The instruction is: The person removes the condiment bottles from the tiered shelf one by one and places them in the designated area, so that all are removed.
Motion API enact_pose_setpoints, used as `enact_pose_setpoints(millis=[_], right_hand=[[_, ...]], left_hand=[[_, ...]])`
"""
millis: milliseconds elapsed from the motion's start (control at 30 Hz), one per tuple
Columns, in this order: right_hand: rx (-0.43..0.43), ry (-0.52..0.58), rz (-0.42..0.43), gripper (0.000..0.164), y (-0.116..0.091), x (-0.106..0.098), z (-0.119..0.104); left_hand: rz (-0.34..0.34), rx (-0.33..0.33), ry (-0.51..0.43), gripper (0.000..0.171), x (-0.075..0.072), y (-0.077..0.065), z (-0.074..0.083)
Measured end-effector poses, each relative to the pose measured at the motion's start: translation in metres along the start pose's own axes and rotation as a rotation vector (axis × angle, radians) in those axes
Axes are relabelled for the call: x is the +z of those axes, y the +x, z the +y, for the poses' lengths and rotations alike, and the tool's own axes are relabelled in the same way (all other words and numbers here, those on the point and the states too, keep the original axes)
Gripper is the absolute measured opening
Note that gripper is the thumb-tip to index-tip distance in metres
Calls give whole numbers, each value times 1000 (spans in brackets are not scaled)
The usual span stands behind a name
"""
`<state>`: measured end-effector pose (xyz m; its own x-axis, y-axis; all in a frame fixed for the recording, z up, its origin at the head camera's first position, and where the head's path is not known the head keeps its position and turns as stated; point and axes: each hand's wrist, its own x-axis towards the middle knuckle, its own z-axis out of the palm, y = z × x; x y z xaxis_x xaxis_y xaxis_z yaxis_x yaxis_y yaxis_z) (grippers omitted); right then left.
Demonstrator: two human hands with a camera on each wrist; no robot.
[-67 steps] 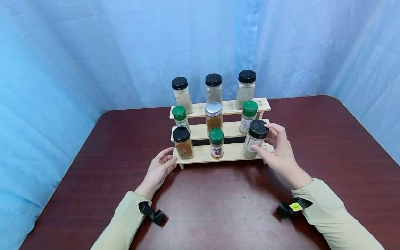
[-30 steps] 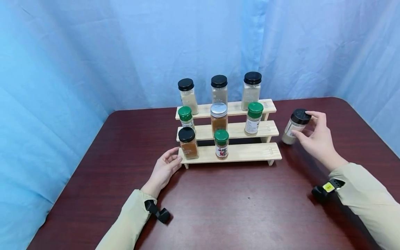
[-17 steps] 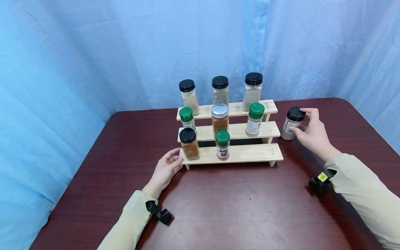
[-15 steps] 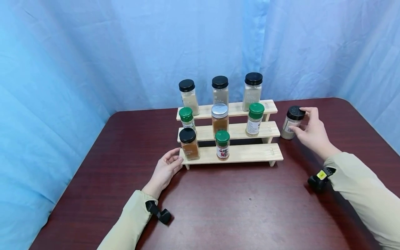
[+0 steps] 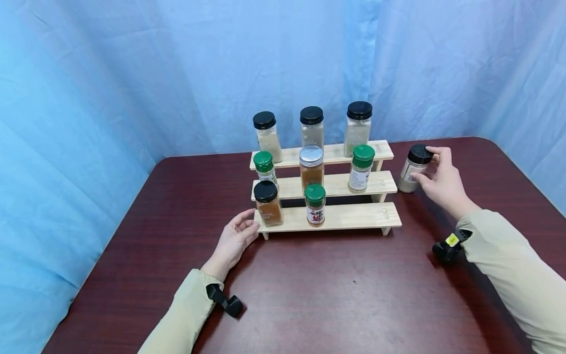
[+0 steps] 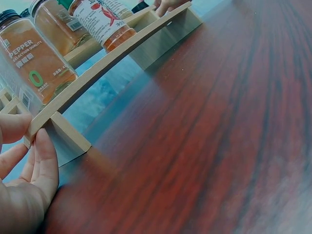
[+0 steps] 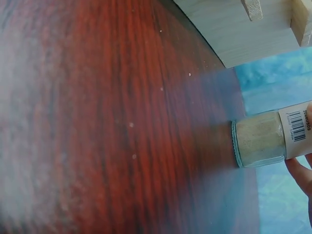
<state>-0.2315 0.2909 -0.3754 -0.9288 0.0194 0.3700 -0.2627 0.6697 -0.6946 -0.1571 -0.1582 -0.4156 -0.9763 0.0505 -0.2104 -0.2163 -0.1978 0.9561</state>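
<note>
My left hand (image 5: 233, 239) pinches the left front end of a three-tier wooden spice rack (image 5: 345, 216), thumb above the bottom shelf and fingers beneath, as the left wrist view shows. With its thumb and fingertips, my right hand (image 5: 443, 181) holds a spice jar (image 5: 409, 178) with a black shaker lid, upright beside the rack's right side. Pale powder fills the jar's lower part, and a barcode label (image 7: 296, 127) wraps it. On the bottom shelf stand an orange-brown pepper jar (image 5: 269, 211) with a black lid and a small green-capped jar (image 5: 315, 215); the shelf's right end is bare.
Three black-lidded jars line the top shelf, among them a white pepper jar (image 5: 357, 135). The middle shelf bears a silver-lidded jar (image 5: 311, 174) between two green-capped ones. Dark red wooden table (image 5: 336, 295) surrounds the rack, with a blue curtain (image 5: 212, 73) behind.
The black-lidded shaker jar has gone from the bottom shelf's right end to the table area right of the rack, still in my right hand, lately slightly farther back. My left hand keeps its hold.
</note>
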Motion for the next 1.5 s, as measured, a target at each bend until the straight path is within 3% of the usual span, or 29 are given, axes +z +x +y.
enact_pose_setpoints(millis=[467,700,867,1033,1167,1333,1500], right_hand=[[-5,3,-56,64,2,-13,1],[-34,-36,-9,57,5,-24,-3],[17,-26,1,48,2,-35,-9],[96,27,13,37,-3,-47,-16],[111,119,33,32,-9,-53,-24],[64,259,64,30,-22,-58,-34],[-4,302,68,29,-36,-61,-43]], left_hand=[[1,9,-6,50,0,0,0],[2,19,-2,50,0,-1,-1],[-1,14,-1,50,0,-1,0],[-2,9,-1,50,0,1,0],[-1,7,1,50,-1,1,0],[-4,5,-6,50,0,1,0],[-7,10,-6,50,0,0,0]])
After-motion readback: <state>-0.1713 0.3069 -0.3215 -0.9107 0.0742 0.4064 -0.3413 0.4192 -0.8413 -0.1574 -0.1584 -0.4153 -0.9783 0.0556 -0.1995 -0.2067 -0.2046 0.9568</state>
